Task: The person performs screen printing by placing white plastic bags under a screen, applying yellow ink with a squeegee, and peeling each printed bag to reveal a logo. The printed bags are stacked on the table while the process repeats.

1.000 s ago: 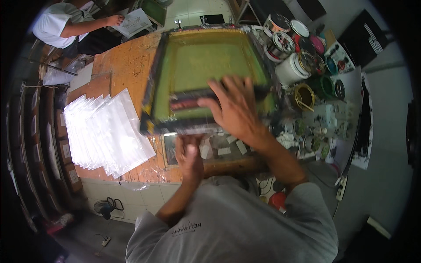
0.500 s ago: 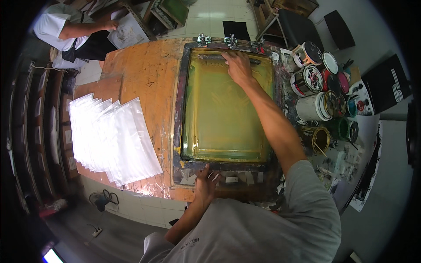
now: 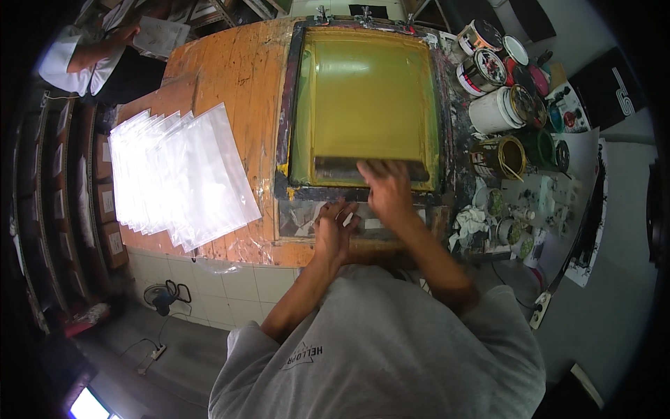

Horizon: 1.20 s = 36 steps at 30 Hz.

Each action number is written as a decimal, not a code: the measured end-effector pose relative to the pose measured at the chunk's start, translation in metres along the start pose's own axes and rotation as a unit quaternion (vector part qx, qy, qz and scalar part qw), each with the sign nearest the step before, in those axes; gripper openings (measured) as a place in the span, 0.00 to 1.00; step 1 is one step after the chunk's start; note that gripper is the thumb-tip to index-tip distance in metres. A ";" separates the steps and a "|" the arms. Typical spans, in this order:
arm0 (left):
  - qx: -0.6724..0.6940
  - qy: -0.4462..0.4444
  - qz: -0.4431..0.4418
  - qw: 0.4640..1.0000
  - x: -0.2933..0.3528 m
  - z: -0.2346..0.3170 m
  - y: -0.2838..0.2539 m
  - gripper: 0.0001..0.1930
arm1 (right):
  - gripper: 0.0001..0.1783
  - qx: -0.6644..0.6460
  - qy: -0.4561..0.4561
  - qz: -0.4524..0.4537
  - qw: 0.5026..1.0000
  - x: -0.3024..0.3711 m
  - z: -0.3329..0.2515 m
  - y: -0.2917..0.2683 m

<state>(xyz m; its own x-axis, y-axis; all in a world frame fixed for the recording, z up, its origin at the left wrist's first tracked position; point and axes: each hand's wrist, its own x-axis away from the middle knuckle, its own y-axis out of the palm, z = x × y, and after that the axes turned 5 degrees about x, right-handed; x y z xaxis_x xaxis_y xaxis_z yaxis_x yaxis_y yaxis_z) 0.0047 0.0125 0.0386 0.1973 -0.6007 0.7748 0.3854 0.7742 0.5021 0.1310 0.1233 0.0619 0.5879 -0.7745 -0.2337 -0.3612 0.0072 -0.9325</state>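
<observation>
A screen-printing frame [image 3: 289, 112] with dark edges lies on the wooden table, its mesh [image 3: 373, 98] coated in yellow-green. Across the near end of the mesh sits a wide, dark squeegee [image 3: 336, 167]. My right hand [image 3: 391, 188] is closed over the squeegee's middle and slightly blurred. At the frame's near bar rests my left hand [image 3: 335, 227], fingers apart and holding nothing. Metal clamps [image 3: 364, 14] grip the frame's far bar.
Overlapping clear plastic bags [image 3: 209, 174] cover the table's left side. Ink tubs [image 3: 497, 108], jars and a crumpled cloth [image 3: 471, 222] crowd the right. Another person [image 3: 84, 59] stands far left, holding a printed sheet [image 3: 160, 35]. Shelves [image 3: 70, 209] line the left.
My right hand has drawn the squeegee from the far end of the mesh to the near end. My left hand stays by the near bar. The view has tilted lower.
</observation>
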 end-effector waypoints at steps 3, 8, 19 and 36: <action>-0.011 -0.004 -0.012 1.000 -0.012 -0.007 -0.009 0.13 | 0.27 -0.044 0.040 -0.070 0.996 0.014 -0.014 -0.012; -0.021 -0.004 0.014 1.000 -0.022 -0.011 -0.010 0.22 | 0.33 0.063 0.020 -0.068 0.996 -0.005 -0.003 0.007; -0.033 -0.011 0.065 0.997 -0.026 -0.015 -0.002 0.31 | 0.40 0.080 0.010 -0.018 0.997 -0.032 0.044 0.062; 0.016 0.017 0.098 0.995 -0.020 -0.017 -0.003 0.11 | 0.43 0.002 0.045 -0.156 0.987 -0.283 0.193 0.076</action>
<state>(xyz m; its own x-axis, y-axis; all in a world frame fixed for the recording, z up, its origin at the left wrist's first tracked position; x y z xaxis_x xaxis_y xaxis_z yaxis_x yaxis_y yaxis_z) 0.0148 0.0190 0.0154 0.2954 -0.4439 0.8460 0.3074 0.8826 0.3557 0.0774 0.4650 0.0038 0.6039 -0.7919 0.0904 -0.1692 -0.2382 -0.9564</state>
